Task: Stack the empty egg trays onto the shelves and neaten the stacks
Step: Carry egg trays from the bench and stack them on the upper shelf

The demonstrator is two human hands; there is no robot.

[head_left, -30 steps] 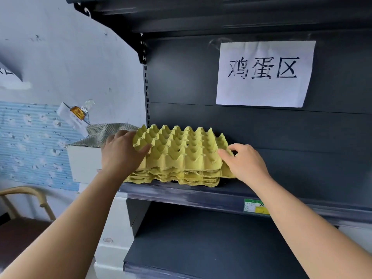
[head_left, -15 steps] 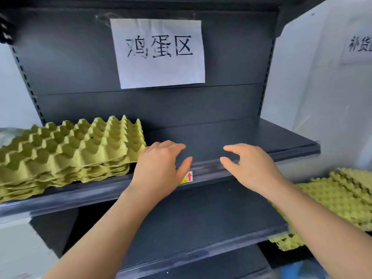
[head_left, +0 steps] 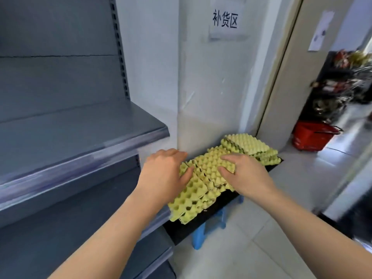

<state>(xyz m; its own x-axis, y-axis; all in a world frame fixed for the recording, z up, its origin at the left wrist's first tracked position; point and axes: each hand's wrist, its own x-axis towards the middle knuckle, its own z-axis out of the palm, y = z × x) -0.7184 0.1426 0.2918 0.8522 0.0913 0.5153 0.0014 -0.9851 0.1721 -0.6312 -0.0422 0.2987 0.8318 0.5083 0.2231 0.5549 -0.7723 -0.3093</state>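
Several yellow egg trays (head_left: 201,190) lie upside down in a loose, skewed pile on a low black board (head_left: 193,224) to the right of the grey shelf unit. A second small pile of egg trays (head_left: 251,146) sits at the board's far end by the wall. My left hand (head_left: 163,174) rests on the near pile's left side, thumb laid on the top tray. My right hand (head_left: 245,174) lies on the pile's right side with fingers spread over the bumps. Neither hand plainly grips a tray.
The grey shelf (head_left: 80,141) juts out at my left, with lower shelves beneath it. Blue stools (head_left: 198,236) hold up the black board. A paper sign (head_left: 225,21) hangs on the white wall. A red basket (head_left: 312,135) stands beyond the doorway at the right.
My view swung right, from the shelf and its tray stack to the floor pile. Both hands left the shelf edge and came down onto the loose trays.
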